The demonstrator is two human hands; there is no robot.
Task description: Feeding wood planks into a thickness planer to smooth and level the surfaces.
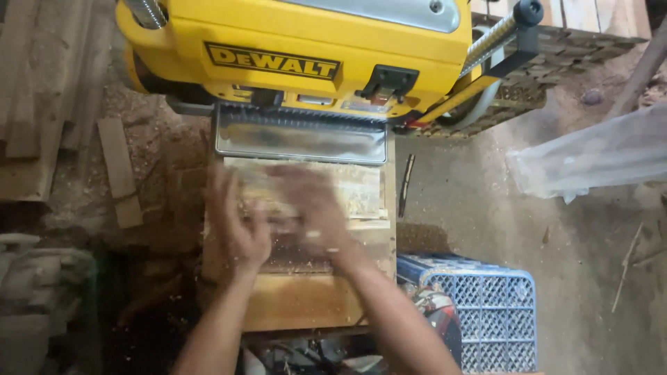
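Observation:
A yellow benchtop thickness planer (299,48) stands at the top, its shiny metal outfeed table (300,135) facing me. Below the planer lies a pale wooden board (361,187) on a wooden stand (299,302), strewn with shavings. My left hand (236,222) and my right hand (316,208) hover blurred over the board, fingers spread, palms down on or just above it. Whether either hand grips the board is unclear because of the blur.
A blue plastic crate (486,312) sits at the lower right. A clear plastic bag (597,156) lies at the right on the dusty floor. Wooden planks (35,104) and an offcut (119,170) lie at the left. A dark stick (406,184) rests beside the stand.

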